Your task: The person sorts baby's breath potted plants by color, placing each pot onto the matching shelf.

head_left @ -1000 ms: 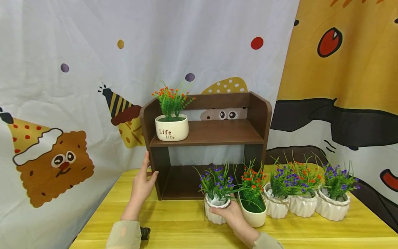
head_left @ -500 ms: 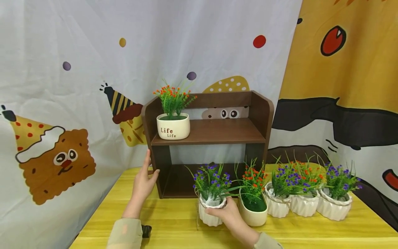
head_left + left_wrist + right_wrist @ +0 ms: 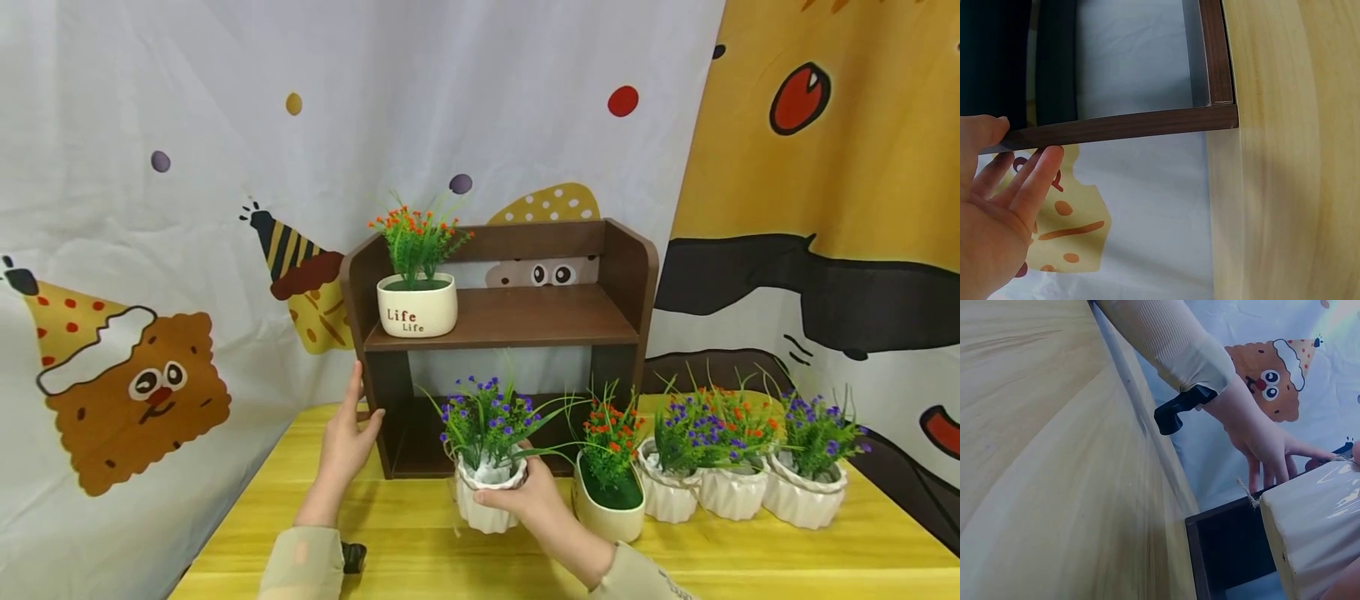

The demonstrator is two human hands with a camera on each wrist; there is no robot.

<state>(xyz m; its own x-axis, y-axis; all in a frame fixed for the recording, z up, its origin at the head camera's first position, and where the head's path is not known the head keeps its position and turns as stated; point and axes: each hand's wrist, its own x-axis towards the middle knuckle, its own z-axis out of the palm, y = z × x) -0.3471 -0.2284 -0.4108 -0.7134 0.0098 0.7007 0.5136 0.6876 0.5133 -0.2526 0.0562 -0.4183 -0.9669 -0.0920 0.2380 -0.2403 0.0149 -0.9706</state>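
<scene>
A white pleated flowerpot [image 3: 483, 506] with purple artificial flowers [image 3: 487, 412] is held upright in my right hand [image 3: 546, 510], thumb across its front and fingers behind. In the right wrist view, the pot [image 3: 1319, 528] has a twine tie at its rim and its base stands off the tabletop. My left hand [image 3: 345, 446] holds the left side panel of a brown two-tier shelf [image 3: 525, 321]. Seen from the left wrist, the thumb lies on one face of the panel [image 3: 1129, 127] and the fingers touch the other.
A cream "Life" planter [image 3: 417, 308] with orange flowers stands at the upper tier's left. Right of my right hand, an oval cream planter [image 3: 611, 517] and several white flowerpots [image 3: 806, 500] line the yellow wooden table [image 3: 420, 533]. A printed curtain [image 3: 225, 83] hangs behind.
My right hand has carried the purple-flowered pot leftward and raised it slightly, away from the oval planter. My left hand stays on the shelf's side.
</scene>
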